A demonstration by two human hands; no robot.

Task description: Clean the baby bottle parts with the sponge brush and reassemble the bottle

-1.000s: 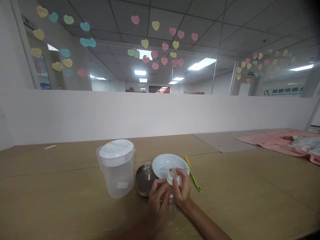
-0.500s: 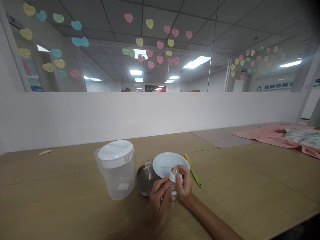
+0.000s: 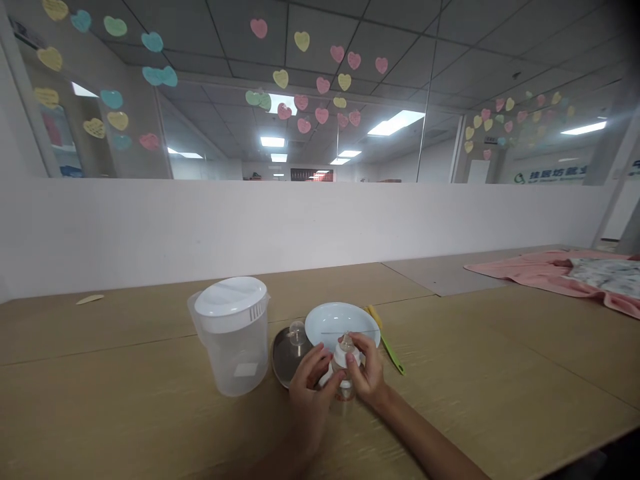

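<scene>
A clear baby bottle (image 3: 345, 390) with a white collar and a clear nipple on top is upright in front of me. My right hand (image 3: 367, 370) is closed on its collar and the base of the nipple, thumb in front and fingers behind. On the bottle's left is my left hand (image 3: 313, 387), fingers curved and spread, with a gap between them and the thumb. Its thumb tip lies at the front of the bottle; whether the other fingertips touch it is hard to tell. A white bowl (image 3: 320, 320) is just behind my hands, partly covered by them.
Left of the bowl lies a dark metal tray (image 3: 285, 363) with a clear dome-shaped cap (image 3: 297, 332). A lidded plastic pitcher (image 3: 235, 360) stands farther left. Right of the bowl is a brush (image 3: 393, 350) with a green handle. A pink cloth (image 3: 510, 270) lies far right.
My left hand has shifted slightly left and its fingers have spread from the collar. The bottle and my right hand have moved a little left.
</scene>
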